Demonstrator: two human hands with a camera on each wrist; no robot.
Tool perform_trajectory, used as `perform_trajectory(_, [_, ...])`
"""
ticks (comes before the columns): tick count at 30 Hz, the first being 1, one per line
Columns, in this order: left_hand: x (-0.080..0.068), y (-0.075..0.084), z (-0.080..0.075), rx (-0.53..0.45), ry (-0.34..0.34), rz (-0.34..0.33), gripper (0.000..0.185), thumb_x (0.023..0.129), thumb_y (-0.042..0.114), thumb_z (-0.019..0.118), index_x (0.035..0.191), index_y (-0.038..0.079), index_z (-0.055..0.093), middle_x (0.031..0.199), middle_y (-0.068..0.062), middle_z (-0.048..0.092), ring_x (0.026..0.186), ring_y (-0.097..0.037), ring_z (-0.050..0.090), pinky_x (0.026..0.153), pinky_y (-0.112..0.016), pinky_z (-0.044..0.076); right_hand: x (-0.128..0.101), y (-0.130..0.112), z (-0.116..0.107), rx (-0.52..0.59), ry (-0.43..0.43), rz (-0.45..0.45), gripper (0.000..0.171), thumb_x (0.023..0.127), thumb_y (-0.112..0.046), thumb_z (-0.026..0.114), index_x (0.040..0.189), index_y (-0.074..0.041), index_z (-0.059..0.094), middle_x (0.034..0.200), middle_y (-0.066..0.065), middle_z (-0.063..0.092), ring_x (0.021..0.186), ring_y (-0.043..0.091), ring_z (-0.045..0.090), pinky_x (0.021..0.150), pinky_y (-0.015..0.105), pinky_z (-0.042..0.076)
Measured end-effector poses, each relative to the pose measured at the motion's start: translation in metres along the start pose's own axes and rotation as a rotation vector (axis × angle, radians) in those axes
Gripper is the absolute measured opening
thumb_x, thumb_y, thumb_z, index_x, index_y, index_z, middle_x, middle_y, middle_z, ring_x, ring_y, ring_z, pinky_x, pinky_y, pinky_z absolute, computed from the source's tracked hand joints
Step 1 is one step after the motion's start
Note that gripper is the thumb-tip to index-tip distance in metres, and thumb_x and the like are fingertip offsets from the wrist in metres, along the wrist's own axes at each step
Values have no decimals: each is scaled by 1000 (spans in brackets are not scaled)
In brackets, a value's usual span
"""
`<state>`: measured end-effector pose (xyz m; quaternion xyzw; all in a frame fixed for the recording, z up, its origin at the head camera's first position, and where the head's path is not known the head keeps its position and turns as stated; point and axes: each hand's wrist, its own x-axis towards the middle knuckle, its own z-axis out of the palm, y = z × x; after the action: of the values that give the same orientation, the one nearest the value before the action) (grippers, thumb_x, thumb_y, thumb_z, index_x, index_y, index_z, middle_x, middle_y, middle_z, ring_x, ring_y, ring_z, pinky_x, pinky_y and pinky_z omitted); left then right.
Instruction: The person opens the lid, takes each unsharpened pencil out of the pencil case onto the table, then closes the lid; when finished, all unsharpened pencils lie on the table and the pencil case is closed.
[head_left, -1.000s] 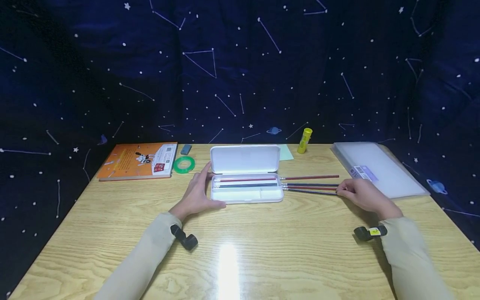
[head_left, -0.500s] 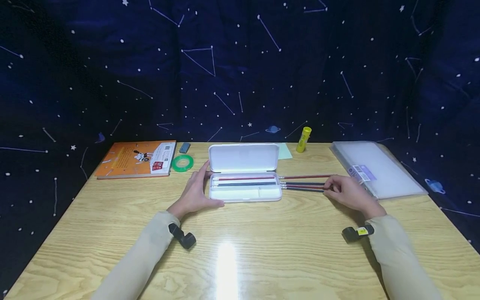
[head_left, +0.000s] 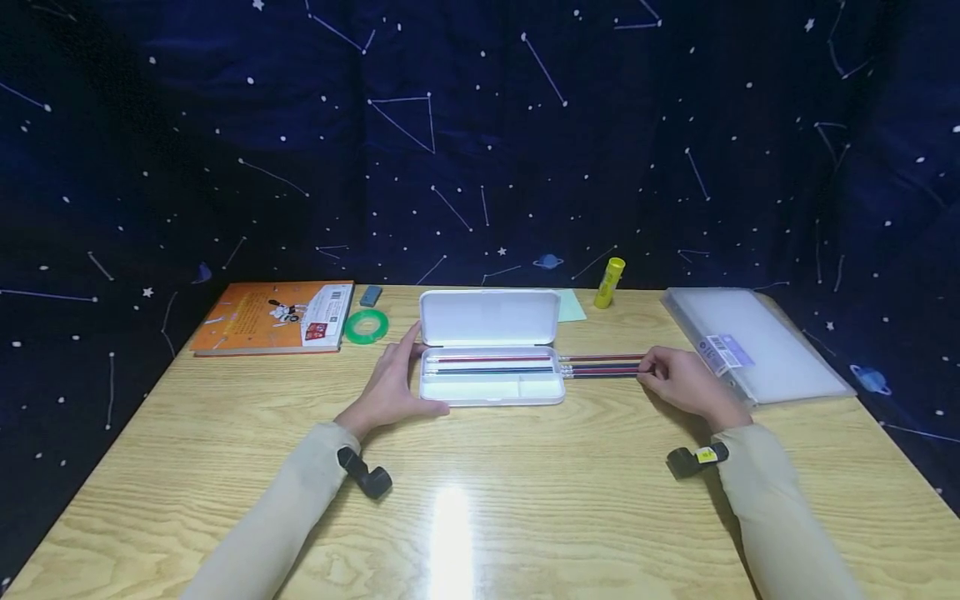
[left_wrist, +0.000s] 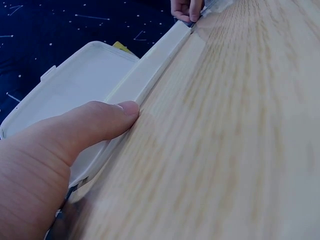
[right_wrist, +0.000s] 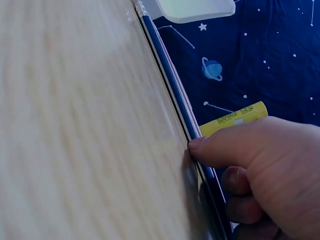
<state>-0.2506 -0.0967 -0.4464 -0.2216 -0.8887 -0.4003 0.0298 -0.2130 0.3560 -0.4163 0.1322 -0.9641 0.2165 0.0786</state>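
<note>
Left hand (head_left: 390,390) sits flat against the left end of the white pencil case (head_left: 491,387) – fingers straight, thumb along its front edge, so that grip is loose and holding nothing. Right hand (head_left: 678,382) has its grip pinched on the far ends of the pencils (head_left: 600,367), which lie on the table (head_left: 480,500) just right of the open case – tips touching its right end.

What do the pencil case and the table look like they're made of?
The pencil case looks like matte white plastic: smooth, even colour, rounded moulded corners and a hinged lid. The table shows pale wood grain under a glossy finish that mirrors a lamp; whether solid wood or laminate cannot be told.
</note>
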Motion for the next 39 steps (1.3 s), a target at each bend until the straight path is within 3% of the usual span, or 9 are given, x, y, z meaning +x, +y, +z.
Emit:
perform_trajectory(9, [0, 0, -1, 0, -7, -3, 135, 51, 44, 92, 155, 15, 12, 133, -5, 56, 119, -24, 42, 109, -47, 33, 7, -5, 3, 27, 30, -32, 8, 83, -8, 71, 86, -6, 63, 61, -4, 47, 54, 3, 39, 52, 23, 34])
perform_trajectory(13, [-1, 1, -1, 2, -7, -4, 135, 50, 44, 92, 155, 15, 12, 133, -5, 56, 119, -24, 42, 109, -48, 32, 17, -20, 7, 74, 33, -59, 9, 84, -10, 71, 88, -7, 63, 59, -4, 47, 52, 3, 40, 51, 23, 35])
perform_trajectory(19, [-1, 3, 0, 10, -12, -13, 136, 50, 45, 92, 155, 15, 12, 133, -5, 55, 121, -24, 41, 111, -47, 31, 39, -50, 18, 128, -47, -44, 11, 90, -17, 67, 94, -7, 65, 60, -3, 49, 54, 9, 44, 53, 25, 37])
perform_trajectory(25, [-1, 2, -2, 5, -11, -16, 136, 50, 45, 92, 155, 16, 11, 134, -4, 56, 122, -24, 41, 110, -47, 32, 59, -81, 32, 187, -90, -112, 11, 89, -14, 68, 97, -6, 70, 59, -2, 49, 55, 11, 44, 54, 24, 37])
perform_trajectory(32, [0, 1, -2, 9, -20, -28, 136, 51, 46, 92, 156, 18, 10, 134, -2, 55, 124, -23, 40, 111, -48, 31, 70, -101, 47, 25, -187, -82, 20, 92, -20, 64, 108, -12, 73, 63, -2, 50, 61, 13, 44, 56, 26, 34])
perform_trajectory(39, [-1, 1, -2, 7, -20, -24, 135, 52, 47, 91, 156, 17, 10, 134, -3, 54, 123, -23, 40, 111, -49, 31, 74, -110, 54, -83, -185, -63, 19, 90, -24, 68, 104, -14, 75, 66, -3, 58, 65, 15, 47, 60, 28, 36])
